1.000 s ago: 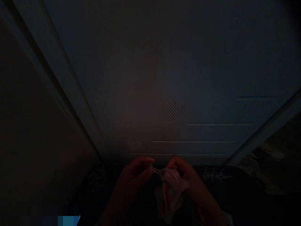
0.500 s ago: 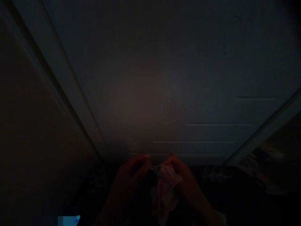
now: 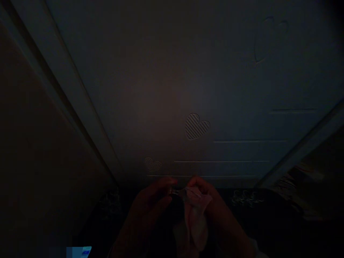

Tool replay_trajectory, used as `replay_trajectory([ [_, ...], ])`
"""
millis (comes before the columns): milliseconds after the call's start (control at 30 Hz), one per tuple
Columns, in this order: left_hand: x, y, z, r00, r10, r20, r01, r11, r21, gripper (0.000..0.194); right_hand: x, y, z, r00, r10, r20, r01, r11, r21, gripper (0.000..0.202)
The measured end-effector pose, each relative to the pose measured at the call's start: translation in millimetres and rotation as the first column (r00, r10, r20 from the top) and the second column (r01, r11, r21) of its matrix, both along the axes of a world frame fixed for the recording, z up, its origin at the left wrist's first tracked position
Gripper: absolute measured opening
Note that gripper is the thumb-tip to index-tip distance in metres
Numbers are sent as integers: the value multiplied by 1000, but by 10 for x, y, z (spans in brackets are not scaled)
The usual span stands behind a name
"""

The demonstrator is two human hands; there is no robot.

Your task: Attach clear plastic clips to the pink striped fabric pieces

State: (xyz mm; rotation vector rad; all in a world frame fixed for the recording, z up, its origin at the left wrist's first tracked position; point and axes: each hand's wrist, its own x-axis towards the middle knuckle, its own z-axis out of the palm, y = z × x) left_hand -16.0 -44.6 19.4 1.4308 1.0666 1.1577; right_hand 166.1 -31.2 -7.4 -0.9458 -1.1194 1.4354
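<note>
The view is very dark. At the bottom centre, my left hand (image 3: 154, 200) pinches one end of a small, shiny, clear-looking object (image 3: 177, 192) between thumb and fingers. Beside it, my right hand (image 3: 208, 199) grips a pinkish cloth (image 3: 197, 215) at the other end of that object. The cloth hangs down in folds below my right fingers. What exactly the shiny object is cannot be made out.
A large panel (image 3: 150, 89) with engraved hearts and lines rises in front of the hands. Curly shiny shapes lie on the dark surface at left (image 3: 111, 202) and right (image 3: 245, 198). A lit screen (image 3: 84, 252) shows at the bottom left.
My left thumb and fingers have spread a little around the shiny object. The cloth in my right hand has shifted slightly right and its folds hang differently.
</note>
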Motion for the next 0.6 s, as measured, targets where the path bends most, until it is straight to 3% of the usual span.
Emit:
replay_trajectory([
  [167,-2,-4,-3,999,1,38,0,1000,-17,23,2,-5,-8,1000,26,-10,-26,1000,9,23],
  [367,19,16,-38,996,70,55,-72,996,45,29,10,-39,1,997,1,74,-10,992,127,15],
  [500,19,79,-67,981,191,-26,-190,981,24,32,25,-49,14,994,-6,114,-11,990,143,13],
  [600,29,99,-44,974,191,-120,-190,982,22,33,26,-54,33,991,8,131,-28,987,155,14],
])
